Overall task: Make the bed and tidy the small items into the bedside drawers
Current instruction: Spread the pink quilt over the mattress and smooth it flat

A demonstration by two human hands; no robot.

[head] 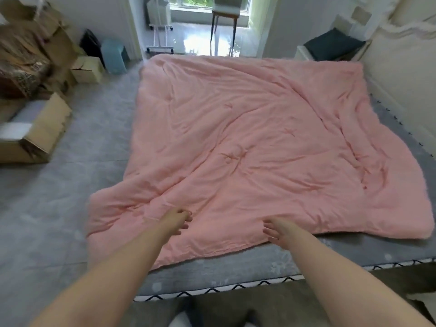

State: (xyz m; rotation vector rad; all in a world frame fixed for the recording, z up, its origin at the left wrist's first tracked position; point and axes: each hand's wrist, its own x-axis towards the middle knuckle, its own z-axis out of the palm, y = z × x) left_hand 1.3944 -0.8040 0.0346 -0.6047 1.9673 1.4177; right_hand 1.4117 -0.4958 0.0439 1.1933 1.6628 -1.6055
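The pink quilt (254, 147) lies spread over the grey mattress (77, 208), wrinkled, its near edge close to me. My 2 arms reach forward over this edge. My left hand (178, 219) has the fingers loosely curled above the fabric and grasps nothing. My right hand (277, 230) is released, fingers relaxed. Cardboard boxes (40, 133) stand at the left

Cardboard boxes (35, 133) are stacked along the left wall, with a pale blue stool (115, 55) beside them. A chair (225, 17) is set before a bright window (212, 1), and daylight is reflected off the glossy floor (200, 41). A dark cushion (332, 44) is seen far right.
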